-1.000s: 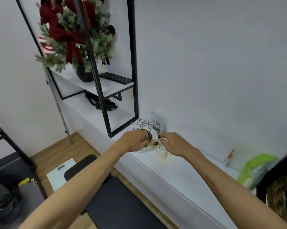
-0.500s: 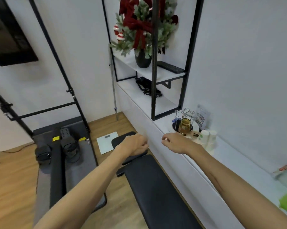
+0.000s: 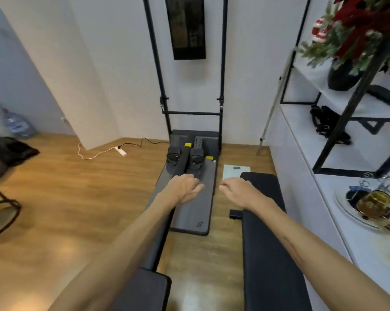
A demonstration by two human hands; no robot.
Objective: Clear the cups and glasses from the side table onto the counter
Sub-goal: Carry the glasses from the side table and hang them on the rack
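Out at three o'clock, near the frame's right edge, sits the counter (image 3: 324, 167), and on it a plate (image 3: 355, 215) carrying an amber glass (image 3: 375, 202) under a thin wire rack (image 3: 385, 182). Both my hands hang out front over the floor, empty: my left hand (image 3: 185, 189) at about eleven o'clock over the grey mat (image 3: 196, 212), fingers loosely curled on nothing; my right hand (image 3: 236, 190) at about one o'clock, above the near end of the black bench (image 3: 266, 221), fingers drooping and relaxed, also holding nothing. No side table shows in this view, so I cannot tell where the cups yet to be cleared stand. I judge that I am between trips, facing away from the counter. The glass lies well apart from both hands, off to the right of my right wrist, so the right hand is the nearer one if anything there needs a touch. It stands upright, long axis vertical, with the rack's wires close round it, so any reach would want to come in from the side, low. A scale (image 3: 235, 172) lies on the floor between mat and bench.
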